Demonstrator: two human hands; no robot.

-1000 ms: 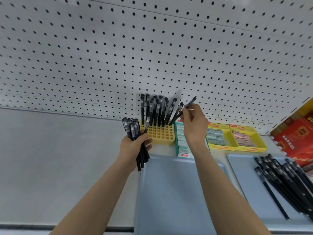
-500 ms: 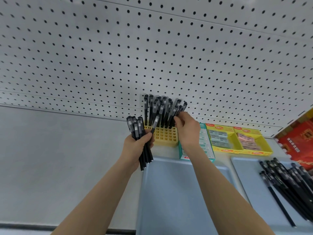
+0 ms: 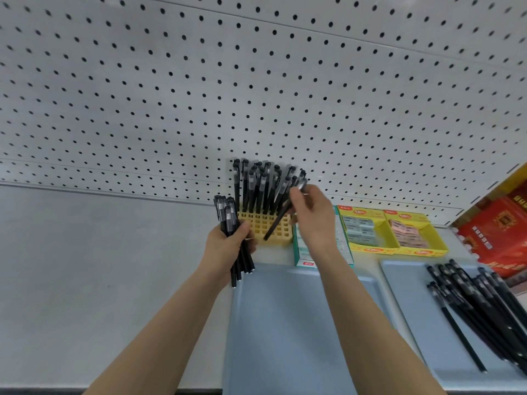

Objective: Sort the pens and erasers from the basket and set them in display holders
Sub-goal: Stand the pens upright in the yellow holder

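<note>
Head view only. Little writing legible: red oval labels on the front lips of two yellow eraser trays (image 3: 370, 248), too blurred to read. Small red tag low on a green-and-white box (image 3: 303, 255), likewise unreadable. Gold characters on a red carton (image 3: 496, 238) at far right, not decipherable. No brand made out on any pen.

Left hand (image 3: 228, 248) curled round a bundle of black pens (image 3: 226, 216), caps up, thumb pressed across the barrels, just left of the yellow grid holder (image 3: 281, 232). Right hand (image 3: 313, 220) pinching a single pen (image 3: 278, 220) near its cap end between thumb and fingertips, remaining fingers loosely bent. Pen slanted, tip low over the holder's front cells; touching the grid or not, cannot tell. Standing pens (image 3: 256, 186) packed into the holder's rear rows against the pegboard (image 3: 256, 95). Loose pens (image 3: 470, 295) lying on the right blue tray (image 3: 399, 280); middle blue tray (image 3: 285, 323) beneath the forearms.

Against half a second ago: right hand then up among the standing caps, now drawn slightly back with a pen angled downward. Left bundle held in much the same place.
</note>
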